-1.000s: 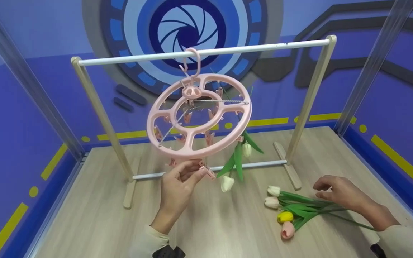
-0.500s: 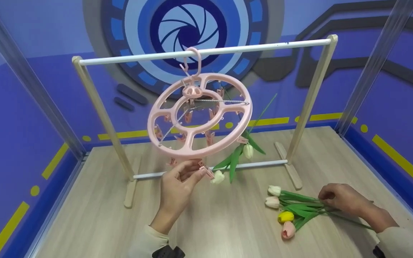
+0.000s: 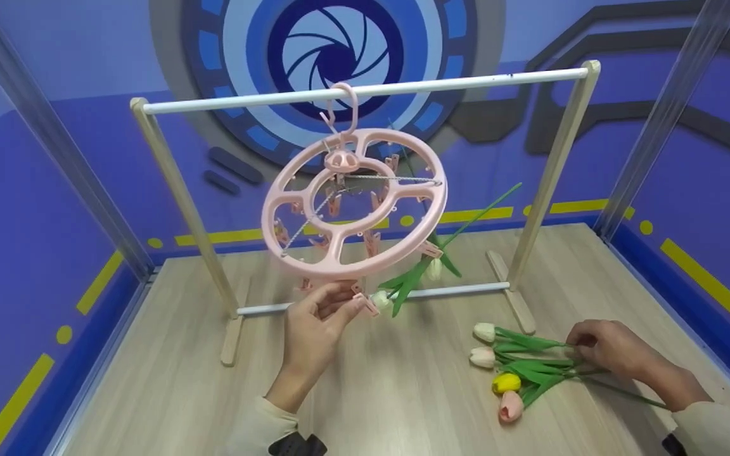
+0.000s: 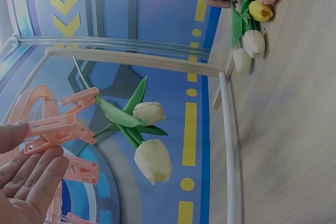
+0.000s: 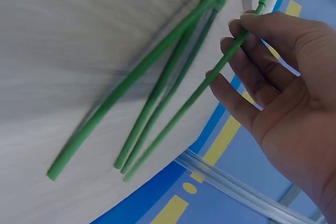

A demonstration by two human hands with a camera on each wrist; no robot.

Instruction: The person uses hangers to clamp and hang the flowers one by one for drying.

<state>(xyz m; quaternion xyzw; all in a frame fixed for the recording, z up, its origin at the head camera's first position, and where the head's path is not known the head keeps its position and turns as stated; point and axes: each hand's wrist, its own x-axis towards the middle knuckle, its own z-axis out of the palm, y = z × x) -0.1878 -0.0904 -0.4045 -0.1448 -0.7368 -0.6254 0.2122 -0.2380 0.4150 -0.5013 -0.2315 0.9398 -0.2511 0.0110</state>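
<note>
My left hand [image 3: 313, 329] pinches a pink clothespin [image 4: 55, 131] at the near rim of a round pink clip hanger [image 3: 339, 261]. Two white tulips hang head down at the hanger's right side, the nearer tulip [image 4: 153, 160] just beyond the held clothespin. On the table to the right lies a loose bunch: a pink tulip [image 3: 511, 406], a yellow tulip [image 3: 506, 383] and two pale ones. My right hand [image 3: 615, 351] pinches a green stem [image 5: 197, 93] between thumb and fingertips; it leads to the farthest white tulip [image 3: 484, 332]. The other stems lie beside it.
The hanger hooks over the white top bar [image 3: 441, 87] of a wooden-legged rack. Its lower bar [image 3: 466, 291] runs low behind the left hand. Several more clothespins dangle under the hanger. Blue patterned walls [image 3: 86, 190] enclose the wooden table [image 3: 403, 392].
My right hand has come down onto the stems and taken one between its fingers. The hanging tulips have swung, the lower bloom moving left and a stem tipping right. My left hand stays put.
</note>
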